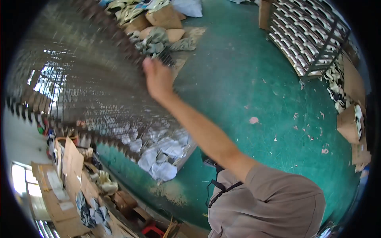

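Observation:
My right arm reaches up and across to the left from a grey-brown short sleeve. My right hand [159, 81] is closed at the edge of a tall drying rack [99, 85] of many stacked wire-mesh shelves, its fingers slightly blurred and partly hidden. The rack fills the upper left and is smeared by motion, its dark toothed edges slanting across the picture. On its mesh near the bottom lie several pale grey flat pieces [163, 169]. My left hand is out of sight.
At top right stands a metal rack [305, 35] with rows of white-and-brown shoe parts. Cardboard boxes [348, 123] line the right side. Sacks and cloth bundles [164, 18] pile up beyond my hand. Cardboard and grey pieces [93, 212] cover a bench at lower left. The floor [238, 87] is green.

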Action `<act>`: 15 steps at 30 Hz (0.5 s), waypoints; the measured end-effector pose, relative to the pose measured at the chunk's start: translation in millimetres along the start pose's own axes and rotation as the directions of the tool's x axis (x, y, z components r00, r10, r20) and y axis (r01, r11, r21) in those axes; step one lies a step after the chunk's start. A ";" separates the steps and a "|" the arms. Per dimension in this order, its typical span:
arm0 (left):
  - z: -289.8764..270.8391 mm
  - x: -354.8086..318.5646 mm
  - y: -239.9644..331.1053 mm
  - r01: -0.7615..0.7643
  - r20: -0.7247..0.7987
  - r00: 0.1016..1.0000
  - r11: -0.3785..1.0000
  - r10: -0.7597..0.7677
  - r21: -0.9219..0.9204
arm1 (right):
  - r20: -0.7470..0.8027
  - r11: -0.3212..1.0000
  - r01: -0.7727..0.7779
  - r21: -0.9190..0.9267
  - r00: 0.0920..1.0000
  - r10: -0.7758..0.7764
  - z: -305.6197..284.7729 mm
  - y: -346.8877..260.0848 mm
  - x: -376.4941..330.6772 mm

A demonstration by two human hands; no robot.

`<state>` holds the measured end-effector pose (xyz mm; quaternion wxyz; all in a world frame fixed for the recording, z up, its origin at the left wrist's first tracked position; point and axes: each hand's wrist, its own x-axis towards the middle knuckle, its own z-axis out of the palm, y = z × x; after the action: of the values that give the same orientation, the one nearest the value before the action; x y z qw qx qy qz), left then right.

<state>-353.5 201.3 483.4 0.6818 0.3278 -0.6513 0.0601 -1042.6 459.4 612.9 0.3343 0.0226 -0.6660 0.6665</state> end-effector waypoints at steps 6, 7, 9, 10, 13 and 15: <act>22.8 -21.0 111.2 0.303 -0.059 0.946 0.933 -0.320 -0.192 | -0.005 0.984 0.169 0.058 0.986 -0.169 -2.1 -5.1 -29.9; 20.8 -22.8 123.0 0.348 -0.062 0.928 0.915 -0.367 -0.206 | 0.005 0.985 0.158 0.067 0.987 -0.158 -0.8 -2.9 -37.4; 11.0 -23.7 147.2 0.431 -0.075 0.886 0.871 -0.458 -0.234 | -0.002 0.967 0.234 0.101 0.972 -0.235 -1.7 -12.1 -45.9; 3.6 -22.8 159.0 0.469 -0.082 0.862 0.847 -0.501 -0.251 | 0.007 0.968 0.222 0.116 0.974 -0.224 -4.4 -15.6 -48.8; -18.5 -39.3 179.6 0.562 0.124 0.826 0.790 -0.550 -0.246 | 0.112 0.952 0.284 0.117 0.948 -0.297 -10.0 -3.1 -55.8; -21.4 -52.8 200.8 0.577 0.123 0.816 0.793 -0.564 -0.194 | 0.132 0.946 0.280 0.161 0.944 -0.302 -11.3 -0.9 -56.5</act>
<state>-445.2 387.0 509.8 0.6810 0.4320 -0.5442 -0.2312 -993.7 446.0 585.6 0.3740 0.1962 -0.6307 0.6511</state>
